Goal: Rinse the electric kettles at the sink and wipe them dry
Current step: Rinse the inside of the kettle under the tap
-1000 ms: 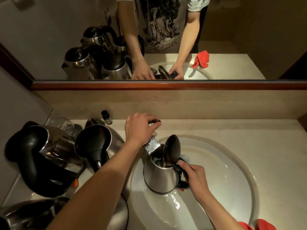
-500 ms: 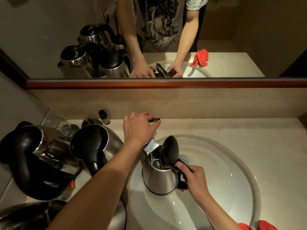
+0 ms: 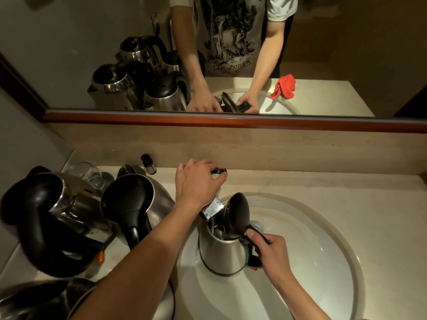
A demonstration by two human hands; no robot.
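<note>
- Head view, at 6 o'clock of the basin: a kettle (image 3: 223, 252) is stood upright inside the white sink (image 3: 328, 262), its mouth set right under the tap spout (image 3: 212, 208), apparently so that water can run straight in.
- The kettle's black handle (image 3: 255, 244) is gripped by the right hand (image 3: 273, 256), fingers closed around it; the body is thereby steadied, and the domed lid (image 3: 238, 214) is left tipped up and open.
- The tap lever (image 3: 219, 170) at 12 o'clock is covered by the left hand (image 3: 196, 181), fingers curled over it; whether it is pinched tight cannot be told. No stream of water can be made out.
- More kettles (image 3: 136, 204) are crowded on the counter (image 3: 346, 181) at 9 o'clock, near the sink yet outside it, presumably parked for their turn; whether they are rinsed already cannot be told.
- A red cloth (image 3: 283, 86) is shown in the mirror (image 3: 69, 42), lying on the counter beside the basin, likely kept for the drying.
- Materials: the kettle bodies are brushed steel, smooth and reflective, tapering upward; lids and handles are glossy black plastic, rounded. The sink is a glazed oval bowl, the counter pale polished stone.
- A drinking glass (image 3: 85, 173) and a small dark-capped bottle (image 3: 147, 163) are set at the back, at 10 o'clock.
</note>
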